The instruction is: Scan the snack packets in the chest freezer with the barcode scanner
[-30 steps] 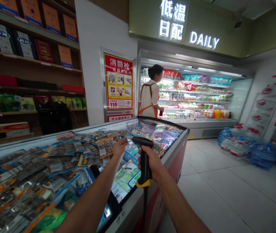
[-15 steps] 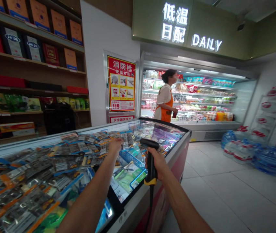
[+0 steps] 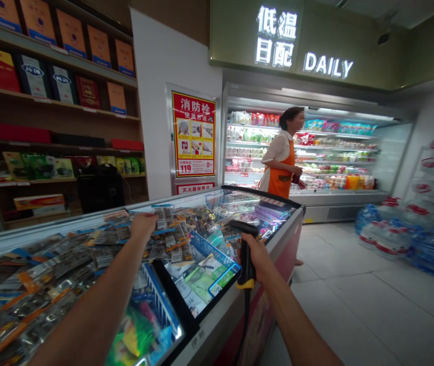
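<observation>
My right hand (image 3: 258, 259) is wrapped round the grip of a black and yellow barcode scanner (image 3: 246, 254), held over the front edge of the chest freezer (image 3: 278, 249). A cable hangs down from the scanner. Over the freezer's glass top, my left hand (image 3: 143, 223) reaches far out with its fingers closed at the edge of a small clear packet (image 3: 164, 217) with a blue top edge and a pale label. Many similar packets (image 3: 49, 274) with blue and orange edges lie spread across the glass around and left of that hand.
Under the glass are blue baskets (image 3: 159, 295) and green bags (image 3: 203, 277). A person in an orange apron (image 3: 282, 162) stands before a lit open chiller (image 3: 339, 152). Water bottles (image 3: 430, 249) stand on the floor at right; shelves of boxes (image 3: 69, 33) line the left wall.
My left hand has moved left across the packets, with the small packet at its fingertips. The scanner has shifted slightly right in view. The person in the apron has moved right.
</observation>
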`<state>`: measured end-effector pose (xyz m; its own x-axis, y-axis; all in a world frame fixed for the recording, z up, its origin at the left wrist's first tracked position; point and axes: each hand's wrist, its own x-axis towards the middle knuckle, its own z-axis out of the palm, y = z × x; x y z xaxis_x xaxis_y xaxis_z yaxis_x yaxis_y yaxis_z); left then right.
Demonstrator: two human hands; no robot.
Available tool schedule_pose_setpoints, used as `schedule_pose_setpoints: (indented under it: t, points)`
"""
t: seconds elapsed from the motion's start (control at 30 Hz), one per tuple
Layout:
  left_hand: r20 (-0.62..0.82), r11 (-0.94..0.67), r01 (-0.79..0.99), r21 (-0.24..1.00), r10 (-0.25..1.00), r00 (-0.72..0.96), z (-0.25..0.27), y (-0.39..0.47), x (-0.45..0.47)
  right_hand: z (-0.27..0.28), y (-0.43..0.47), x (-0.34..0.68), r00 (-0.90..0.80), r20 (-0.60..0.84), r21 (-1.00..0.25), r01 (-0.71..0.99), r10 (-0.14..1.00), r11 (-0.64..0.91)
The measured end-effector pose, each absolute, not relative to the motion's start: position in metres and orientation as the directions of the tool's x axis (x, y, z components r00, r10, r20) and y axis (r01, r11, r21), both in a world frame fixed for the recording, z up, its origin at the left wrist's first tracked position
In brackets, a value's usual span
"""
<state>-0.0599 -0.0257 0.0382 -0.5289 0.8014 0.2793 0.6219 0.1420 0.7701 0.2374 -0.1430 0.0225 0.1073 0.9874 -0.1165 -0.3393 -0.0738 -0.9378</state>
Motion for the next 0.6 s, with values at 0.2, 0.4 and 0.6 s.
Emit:
schedule_pose_setpoints:
  t: [0.2, 0.4, 0.6]
  points:
    - [0.222, 0.285, 0.631, 0.721, 0.768, -0.600, 0.045, -0.049, -0.074, 0.024, -0.144, 0.241, 0.126, -0.108, -0.934, -0.352, 0.986, -0.058]
    - [0.314, 0.173, 0.647, 0.743, 0.763, -0.565, 0.049, -0.056, -0.035, 0.026, -0.148, 0.252, 0.147, -0.108, -0.939, -0.339, 0.983, -0.052]
    - [0.313, -0.113, 0.560, 0.821, 0.909, -0.276, 0.025, -0.046, 0.066, 0.020, -0.147, 0.269, 0.180, -0.097, -0.943, -0.331, 0.979, -0.033]
